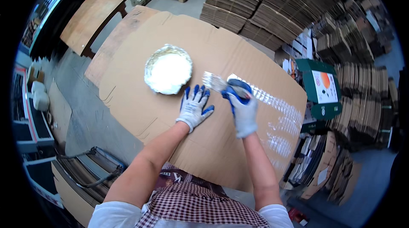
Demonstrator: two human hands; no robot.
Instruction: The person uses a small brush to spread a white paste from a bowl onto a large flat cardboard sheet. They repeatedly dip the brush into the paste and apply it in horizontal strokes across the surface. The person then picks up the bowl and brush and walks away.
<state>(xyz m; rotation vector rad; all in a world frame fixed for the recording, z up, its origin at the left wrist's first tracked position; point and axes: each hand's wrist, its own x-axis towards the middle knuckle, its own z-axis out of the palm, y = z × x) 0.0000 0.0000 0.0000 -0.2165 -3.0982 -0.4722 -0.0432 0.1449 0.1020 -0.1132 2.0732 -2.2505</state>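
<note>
A large flat sheet of brown cardboard [170, 53] lies in front of me. My left hand [195, 106], in a white glove with blue fingertips, presses flat on it with fingers spread. My right hand [243, 104], gloved the same way, grips a brush [215, 82] whose glue-wet bristles point left, just above the sheet. A round foil-lined bowl of white glue [168, 69] stands on the cardboard to the left of both hands. A shiny wet strip of glue [277, 108] runs along the sheet's right edge.
Tall stacks of flattened cardboard [272, 6] fill the back and right. A green printed box [321, 87] stands at the right. A brown table [91, 17] sits at the back left, with machinery and hoses [85, 164] at the lower left.
</note>
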